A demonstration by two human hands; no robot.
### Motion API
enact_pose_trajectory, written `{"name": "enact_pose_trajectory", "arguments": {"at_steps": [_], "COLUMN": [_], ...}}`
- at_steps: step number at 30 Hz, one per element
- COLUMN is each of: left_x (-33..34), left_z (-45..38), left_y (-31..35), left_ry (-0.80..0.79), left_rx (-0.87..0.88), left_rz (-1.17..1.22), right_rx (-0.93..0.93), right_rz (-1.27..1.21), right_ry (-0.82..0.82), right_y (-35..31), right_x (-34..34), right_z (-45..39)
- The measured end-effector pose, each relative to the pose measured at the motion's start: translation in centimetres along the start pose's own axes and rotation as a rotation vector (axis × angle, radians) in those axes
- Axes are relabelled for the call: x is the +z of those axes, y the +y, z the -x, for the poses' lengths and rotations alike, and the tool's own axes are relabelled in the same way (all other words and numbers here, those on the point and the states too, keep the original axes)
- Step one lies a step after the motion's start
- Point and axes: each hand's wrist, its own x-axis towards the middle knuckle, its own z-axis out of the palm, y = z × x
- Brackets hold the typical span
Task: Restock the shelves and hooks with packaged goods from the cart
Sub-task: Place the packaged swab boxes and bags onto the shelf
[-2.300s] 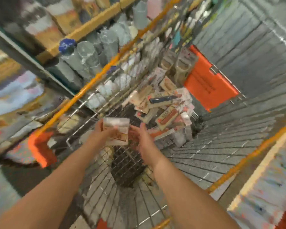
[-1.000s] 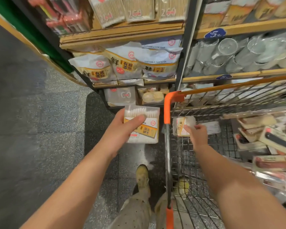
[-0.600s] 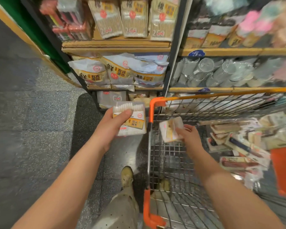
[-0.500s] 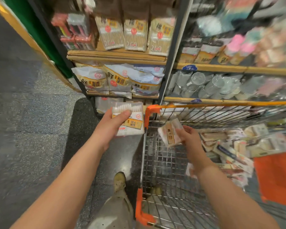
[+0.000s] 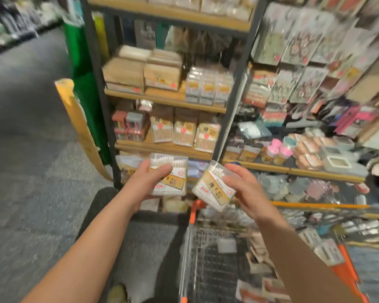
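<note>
My left hand [image 5: 148,182] grips a clear box of cotton swabs [image 5: 173,182] with an orange label, held upright in front of the shelves. My right hand [image 5: 244,189] grips a second cotton swab box [image 5: 212,190], tilted to the left, just above the cart's front corner. The two boxes are side by side and apart. Below them stands the wire cart [image 5: 192,248] with orange trim, holding several flat packaged goods [image 5: 263,259]. The shelf unit [image 5: 166,99] ahead carries stacked swab packs and boxes.
Hooks with hanging carded goods [image 5: 302,62] fill the upper right. A lower shelf [image 5: 293,169] holds jars and small containers. A green and yellow panel [image 5: 81,106] leans at the shelf's left end. Grey floor [image 5: 31,149] spreads to the left.
The view has lifted from the cart to the shelves. My right hand has raised its box out of the cart to beside the left hand's box, and both hands are higher.
</note>
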Motion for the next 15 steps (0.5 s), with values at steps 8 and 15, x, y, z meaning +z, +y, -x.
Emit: {"name": "enact_pose_trajectory", "arguments": {"at_steps": [8, 15], "left_x": [-11.5, -17.8], "left_z": [-7.2, -10.7], "left_y": [10.2, 20.4], "left_ry": [-0.08, -0.157], "left_rx": [0.183, 0.372], "left_rz": [-0.084, 0.003], "right_rx": [-0.202, -0.347], "right_rz": [0.073, 0.057], "right_ry": [-0.065, -0.009], "right_y": [-13.2, -21.2], "right_x": [12.1, 19.8], "right_z": [-7.1, -12.3]}}
